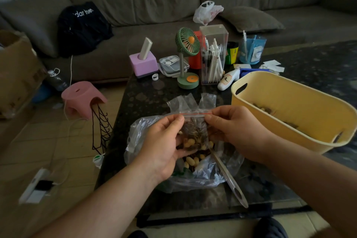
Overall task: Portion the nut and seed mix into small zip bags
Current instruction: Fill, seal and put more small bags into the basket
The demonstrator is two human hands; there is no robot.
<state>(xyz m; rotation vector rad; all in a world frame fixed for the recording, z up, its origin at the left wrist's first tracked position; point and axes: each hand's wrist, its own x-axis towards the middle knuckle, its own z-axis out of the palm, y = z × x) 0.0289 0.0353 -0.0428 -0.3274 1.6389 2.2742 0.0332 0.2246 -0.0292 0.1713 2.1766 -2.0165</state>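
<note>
Fingertips of both hands pinch the red-striped seal of a small zip bag (195,131), which hangs filled with seeds and pale nuts. The left hand (164,145) grips the seal's left end between thumb and curled fingers and cradles the bag's side; the right hand (231,131) pinches the seal's right end, its other fingers folded behind the plastic. Whether the strip is fully pressed closed cannot be told.

Directly beneath the small bag lies the large clear bag (173,170) of nut and seed mix, open, at the near edge of the dark table (146,98). A metal scoop (229,179) rests with its bowl in the mix and its handle pointing toward the near right edge. Spare empty zip bags (191,101) lie just beyond the hands, toward the table's middle. A yellow tub (289,110) stands at the right edge, with what appear to be filled portions at its bottom. A green desk fan (187,44), a clear pen box (213,54) and a lilac holder (144,63) line the far edge.

Likely hazards: an incompletely pressed strip would let the bag open when dropped into the tub, and a seed caught in the track would cause exactly that. Squeezing the full bag from the side could also burst the seal.
</note>
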